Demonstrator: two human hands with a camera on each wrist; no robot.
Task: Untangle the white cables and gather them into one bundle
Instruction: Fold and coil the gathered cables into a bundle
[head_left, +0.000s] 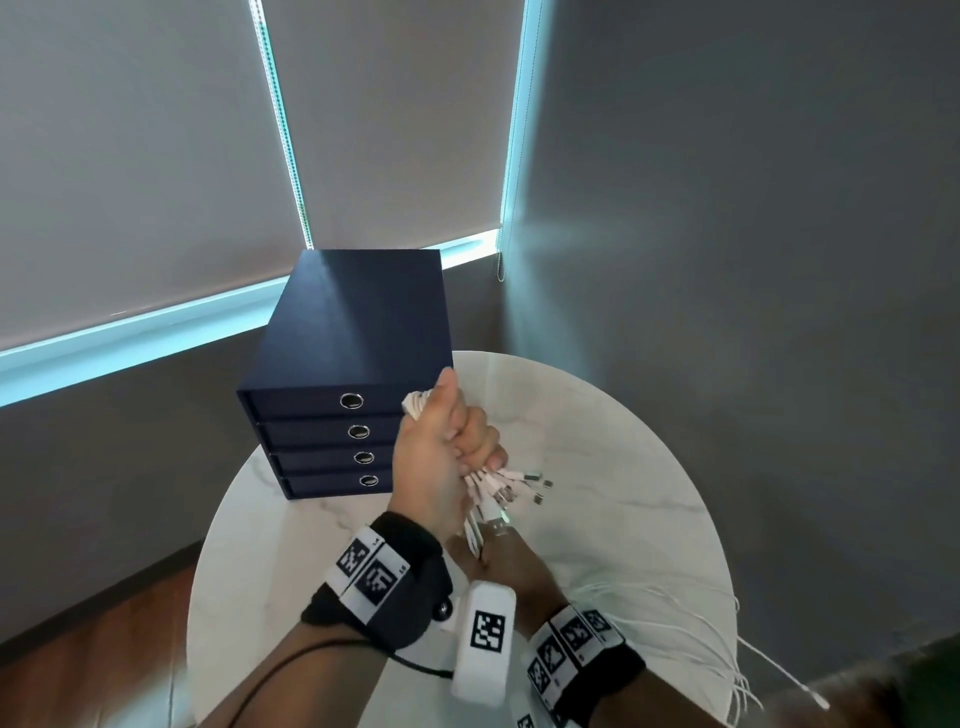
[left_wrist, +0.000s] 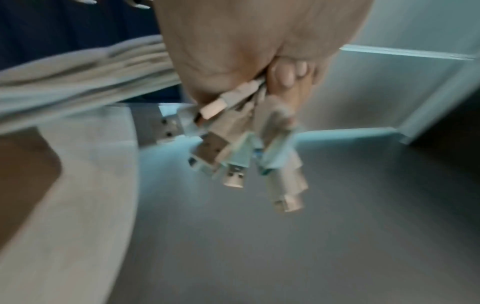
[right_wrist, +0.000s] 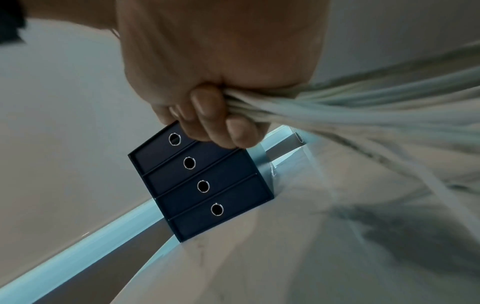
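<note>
Grey roller blinds (head_left: 145, 156) and a matte grey wall back a round, marble-veined table (head_left: 623, 467). At its left edge stands a navy cabinet (head_left: 353, 322) of four drawers, each with a metal ring pull. Just right of it, the left hand (head_left: 441, 457) is clenched round white cables (head_left: 675, 608), their plugs (head_left: 519, 483) fanning rightward from the fist and looped ends poking out above the thumb. Below it, the right hand (head_left: 511, 569) grasps the same smooth strands, which run long-axis down and right, trailing off the table's near right rim.
</note>
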